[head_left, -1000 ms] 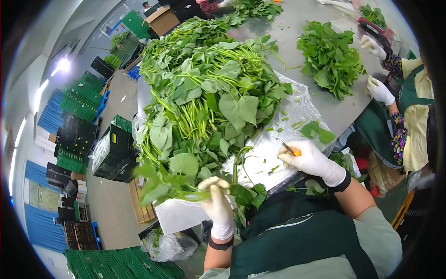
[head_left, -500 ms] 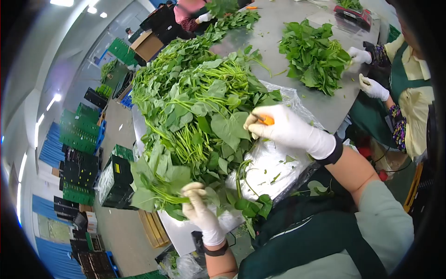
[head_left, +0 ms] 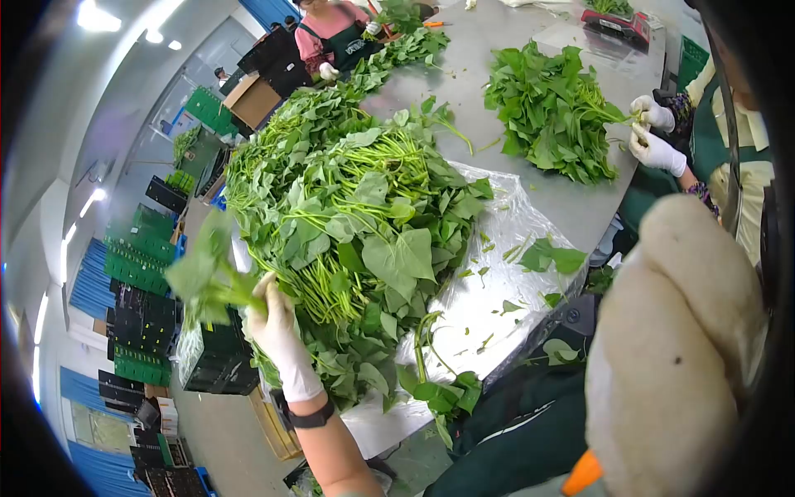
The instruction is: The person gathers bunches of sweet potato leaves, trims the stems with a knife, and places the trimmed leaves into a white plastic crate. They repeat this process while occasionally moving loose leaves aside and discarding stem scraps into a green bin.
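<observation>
My left hand (head_left: 280, 335), in a white glove, is closed around the stems of a bunch of leafy greens (head_left: 211, 277) at the left edge of the heap. Motion blurs the leaves of that bunch. Very near the camera at the right, my gloved right hand (head_left: 675, 348) looks large, its fingers curled. An orange-handled tool (head_left: 584, 472) pokes out below it; the rest of the tool is hidden. Between my hands lies a big heap of leafy greens (head_left: 348, 224), stems and leaves tangled.
Clear plastic sheeting (head_left: 530, 203) with leaf scraps covers the near side of the metal table (head_left: 447, 79). A pile of greens (head_left: 551, 112) lies before a co-worker's gloved hands (head_left: 654, 132). Another person (head_left: 331, 37) stands at the far end. Crates (head_left: 219, 356) stand left.
My left hand has moved left and up with its bunch, away from the near table edge. My right hand has swung from the heap toward the camera with the orange-handled tool.
</observation>
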The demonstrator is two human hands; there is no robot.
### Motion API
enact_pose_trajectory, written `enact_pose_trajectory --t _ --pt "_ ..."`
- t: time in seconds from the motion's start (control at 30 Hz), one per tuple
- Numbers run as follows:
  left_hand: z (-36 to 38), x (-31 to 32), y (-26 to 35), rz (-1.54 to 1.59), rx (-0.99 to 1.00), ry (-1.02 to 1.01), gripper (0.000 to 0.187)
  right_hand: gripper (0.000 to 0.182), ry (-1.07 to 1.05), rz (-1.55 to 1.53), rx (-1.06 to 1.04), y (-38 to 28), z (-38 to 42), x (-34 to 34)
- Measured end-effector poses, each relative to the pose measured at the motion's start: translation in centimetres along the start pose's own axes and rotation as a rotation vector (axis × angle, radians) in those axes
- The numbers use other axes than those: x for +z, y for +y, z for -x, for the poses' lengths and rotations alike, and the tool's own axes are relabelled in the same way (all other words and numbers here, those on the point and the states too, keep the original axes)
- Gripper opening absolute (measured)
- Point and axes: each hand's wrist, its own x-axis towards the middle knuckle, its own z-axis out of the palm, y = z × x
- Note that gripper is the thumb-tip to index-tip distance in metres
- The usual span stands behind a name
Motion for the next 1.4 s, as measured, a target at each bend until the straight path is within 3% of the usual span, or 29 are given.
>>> enact_pose_trajectory --t 0.03,0.1,0.17,0.23,0.27,0.3,0.37,0.43,0.47,0.57,0.67,0.7,0.77,0.83,0.87,0.9,0.97,1.03,1.1,1.17,1.3,1.4 --pt "-1.2 1.4 0.1 -0.094 0.035 -0.065 0.02 0.011 0.145 -0.079 0.012 -8.7 -1.1 2.7" --pt "-3.5 4.7 0.7 -0.239 0.259 -0.175 0.018 0.008 -0.239 0.319 0.147 3.3 1.7 1.8" --pt "-5.8 7.4 1.2 -0.481 0.242 -0.35 0.021 0.006 -0.726 0.788 0.196 17.7 4.8 -3.4" --pt "-7.8 10.1 0.1 -0.873 0.378 -0.48 0.021 0.006 -1.053 1.007 0.249 27.0 6.5 -8.7" --pt "-8.8 11.0 -1.5 -1.026 0.496 -0.484 0.021 0.006 -1.131 1.062 0.285 28.3 6.7 -10.1" --pt "-9.3 11.9 -2.1 -1.179 0.613 -0.488 0.022 0.007 -1.182 1.096 0.294 29.7 6.9 -11.5" --pt "-10.5 12.4 -2.3 -1.174 0.649 -0.525 0.021 0.009 -1.205 1.327 0.214 28.3 5.8 -10.8" --pt "-11.2 12.5 -1.4 -1.277 0.698 -0.696 0.023 0.012 -1.017 1.389 -0.115 26.4 5.4 -12.3" --pt "-11.2 12.2 -0.8 -1.256 0.706 -0.718 0.024 0.013 -0.996 1.393 -0.155 26.0 5.1 -12.7" --pt "-11.3 10.4 0.6 -0.823 0.633 -0.789 0.029 0.017 -0.847 1.389 -0.177 23.7 4.4 -13.9" --pt "-7.4 8.7 3.3 -0.024 0.051 -0.652 0.032 0.015 -0.698 1.437 -0.203 22.9 3.4 -15.5" --pt "-7.4 7.6 1.1 0.069 0.142 -0.606 0.029 0.013 -0.636 1.511 -0.212 23.0 3.2 -15.7" --pt "-3.5 6.5 0.4 0.779 -0.205 -0.73 0.022 0.012 -0.604 1.658 -0.184 23.5 2.0 -16.5" --pt "1.3 6.2 1.3 1.116 -0.525 -0.694 0.021 0.013 -0.555 1.769 -0.168 24.2 0.5 -17.5" --pt "4.4 6.7 3.5 1.238 -0.626 -0.597 0.021 0.015 -0.497 1.847 -0.188 24.7 -0.2 -18.0" --pt "6.6 6.6 3.9 1.357 -0.684 -0.628 0.02 0.017 -0.496 1.885 -0.206 25.4 -0.5 -18.3" --pt "10.1 6.6 3.3 1.463 -0.805 -0.619 0.019 0.025 -0.501 1.942 -0.369 27.1 -1.9 -19.6" --pt "13.0 6.7 2.3 1.465 -0.89 -0.634 0.024 0.035 -0.836 2.122 -0.838 28.0 -3.4 -20.8" --pt "15.1 6.7 1.0 1.458 -0.901 -0.658 0.027 0.032 -0.788 2.264 -0.594 29.0 -2.5 -20.4" --pt "15.9 6.4 -0.1 1.47 -0.971 -0.528 0.027 0.023 -0.704 2.205 -0.493 29.0 -3.4 -21.6" --pt "17.3 6.9 -0.1 1.391 -0.786 -0.543 0.034 0.016 -0.496 2.151 -0.457 28.3 -4.6 -23.8" --pt "18.3 7.2 -1.2 1.198 -0.642 -0.531 0.02 0.013 -0.512 2.228 -0.674 28.2 -4.6 -25.1"
